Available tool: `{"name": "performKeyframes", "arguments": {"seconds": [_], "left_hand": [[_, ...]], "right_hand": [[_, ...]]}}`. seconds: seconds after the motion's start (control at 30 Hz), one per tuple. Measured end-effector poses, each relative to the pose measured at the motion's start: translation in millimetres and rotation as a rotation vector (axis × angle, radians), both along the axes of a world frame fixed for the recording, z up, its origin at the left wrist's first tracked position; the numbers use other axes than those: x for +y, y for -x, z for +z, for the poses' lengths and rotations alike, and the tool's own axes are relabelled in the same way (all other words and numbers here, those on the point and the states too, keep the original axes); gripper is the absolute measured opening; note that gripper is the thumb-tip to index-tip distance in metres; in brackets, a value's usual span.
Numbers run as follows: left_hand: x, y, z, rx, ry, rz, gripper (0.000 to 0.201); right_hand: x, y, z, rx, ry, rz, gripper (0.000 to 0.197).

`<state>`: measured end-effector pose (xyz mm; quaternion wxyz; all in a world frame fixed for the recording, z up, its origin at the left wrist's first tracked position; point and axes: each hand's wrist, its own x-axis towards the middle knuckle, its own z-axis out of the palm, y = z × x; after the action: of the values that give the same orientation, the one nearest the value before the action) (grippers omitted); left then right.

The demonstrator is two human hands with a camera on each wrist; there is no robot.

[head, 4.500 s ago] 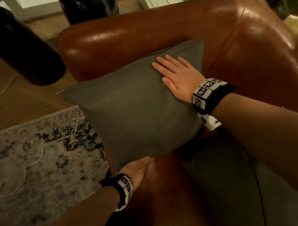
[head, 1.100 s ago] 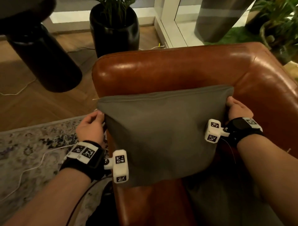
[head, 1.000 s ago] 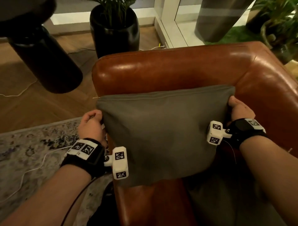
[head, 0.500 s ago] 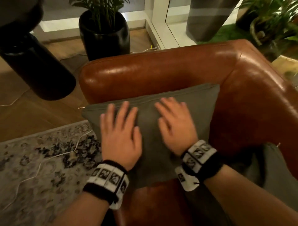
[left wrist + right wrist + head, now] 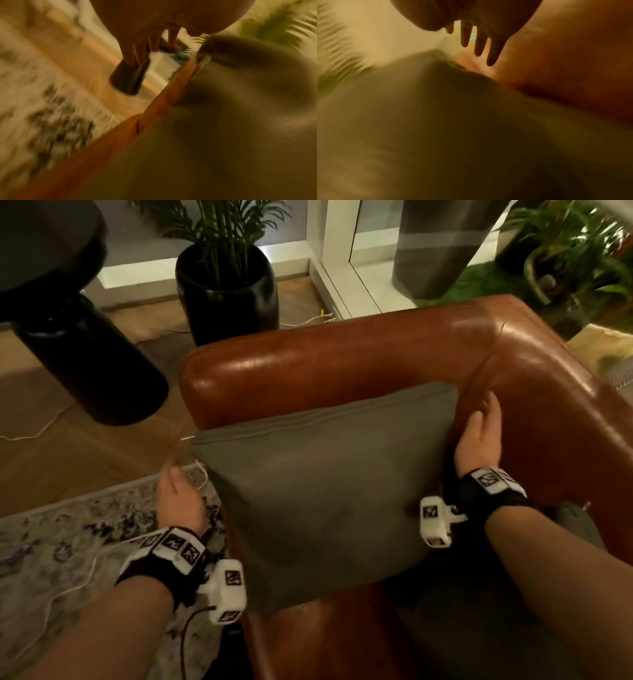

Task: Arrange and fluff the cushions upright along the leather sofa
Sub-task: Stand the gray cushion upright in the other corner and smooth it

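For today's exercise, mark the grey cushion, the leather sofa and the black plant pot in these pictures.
grey cushion [image 5: 325, 491]: head view, middle of its front face.
leather sofa [image 5: 308, 364]: head view, top of the armrest behind the cushion.
black plant pot [image 5: 229, 299]: head view, front of its body.

Grey cushion [image 5: 322, 494]; brown leather sofa [image 5: 342, 361]; grey-black mottled rug [image 5: 61, 529].

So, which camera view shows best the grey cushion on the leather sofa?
The head view: the whole grey cushion is seen there, leaning against the arm of the sofa. The left wrist view shows only a blurred part of its face, and the right wrist view the same.
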<state>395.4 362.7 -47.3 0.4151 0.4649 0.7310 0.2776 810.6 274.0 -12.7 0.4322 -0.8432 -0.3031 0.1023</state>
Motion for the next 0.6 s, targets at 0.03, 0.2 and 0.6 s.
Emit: {"name": "performKeyframes", "arguments": {"seconds": [0.03,0.2,0.6], "left_hand": [[-9,-4,-3,-0.215,0.096,0.015,0.038],[-35,-36,4,-0.443,0.144,0.195,0.039],[-53,-28,-26,-0.494,0.162,0.312,0.029]], "right_hand": [[-7,3,-4,0.185,0.022,-0.101,0.047],[-11,16,-11,0.457,0.201,-0.095,0.037],[-29,11,-25,0.645,0.125,-0.170,0.035]]}}
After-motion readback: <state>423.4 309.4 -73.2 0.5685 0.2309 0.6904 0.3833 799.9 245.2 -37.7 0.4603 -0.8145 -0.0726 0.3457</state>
